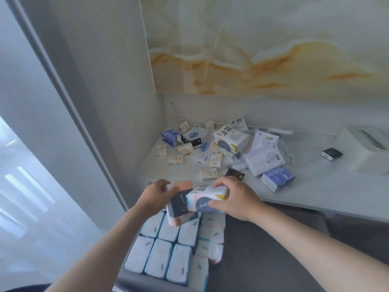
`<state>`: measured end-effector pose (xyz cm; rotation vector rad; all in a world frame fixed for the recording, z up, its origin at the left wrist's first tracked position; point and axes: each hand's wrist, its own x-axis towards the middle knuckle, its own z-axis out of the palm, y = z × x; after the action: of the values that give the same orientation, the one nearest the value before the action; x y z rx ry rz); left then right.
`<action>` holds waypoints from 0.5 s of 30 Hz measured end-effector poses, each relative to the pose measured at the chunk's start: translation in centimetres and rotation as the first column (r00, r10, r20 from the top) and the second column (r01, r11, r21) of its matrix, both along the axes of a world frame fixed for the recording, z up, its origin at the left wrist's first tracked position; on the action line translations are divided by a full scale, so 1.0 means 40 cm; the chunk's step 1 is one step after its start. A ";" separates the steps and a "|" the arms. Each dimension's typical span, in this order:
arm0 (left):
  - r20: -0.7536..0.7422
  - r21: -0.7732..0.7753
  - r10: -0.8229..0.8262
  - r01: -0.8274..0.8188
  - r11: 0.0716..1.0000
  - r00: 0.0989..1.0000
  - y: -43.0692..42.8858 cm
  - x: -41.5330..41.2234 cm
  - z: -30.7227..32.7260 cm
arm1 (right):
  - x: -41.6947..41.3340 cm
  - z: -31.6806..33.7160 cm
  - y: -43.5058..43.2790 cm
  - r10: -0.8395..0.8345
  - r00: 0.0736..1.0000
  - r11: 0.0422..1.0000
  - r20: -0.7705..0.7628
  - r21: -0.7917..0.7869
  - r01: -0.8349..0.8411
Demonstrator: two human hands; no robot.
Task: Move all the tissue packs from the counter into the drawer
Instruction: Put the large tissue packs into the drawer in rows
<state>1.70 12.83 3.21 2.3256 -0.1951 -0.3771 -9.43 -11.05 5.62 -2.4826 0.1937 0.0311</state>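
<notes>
- Stowed in tight rows at the near end of the drawer (147, 281): many white tissue packs (160, 258); by the look of it, a good share done.
- Above the far end of the drawer: left hand (154, 194) gripping an orange-and-dark pack (179, 204), right hand (235, 197) clamped on a white patterned pack (207, 197); the two packs touching, neither set down yet.
- Beyond the drawer, on the surface (305, 192): left to move, a loose heap of packs (229, 138), large and small, with a purple-blue one (277, 180) among the closest.
- Far right of the drawer: a small dark pack (331, 153) just beside a white box (362, 148).
</notes>
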 end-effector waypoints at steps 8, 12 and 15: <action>-0.176 0.338 -0.010 0.070 0.939 0.984 0.020 -0.068 -0.067 | -0.063 -0.052 -0.013 -0.149 0.906 0.864 -0.396 0.394 0.314; 0.117 0.544 -0.245 0.145 0.827 0.962 -0.008 -0.098 -0.044 | -0.078 -0.050 -0.034 -0.113 0.834 0.782 -0.540 0.469 0.410; 0.150 0.263 -0.429 0.382 0.886 0.891 -0.088 -0.142 0.024 | -0.082 -0.042 -0.042 -0.099 0.826 0.793 -0.554 0.458 0.402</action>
<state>-3.99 9.31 4.18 2.5430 -0.7916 -0.3797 -12.73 -12.74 3.92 -1.7842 0.6564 0.5548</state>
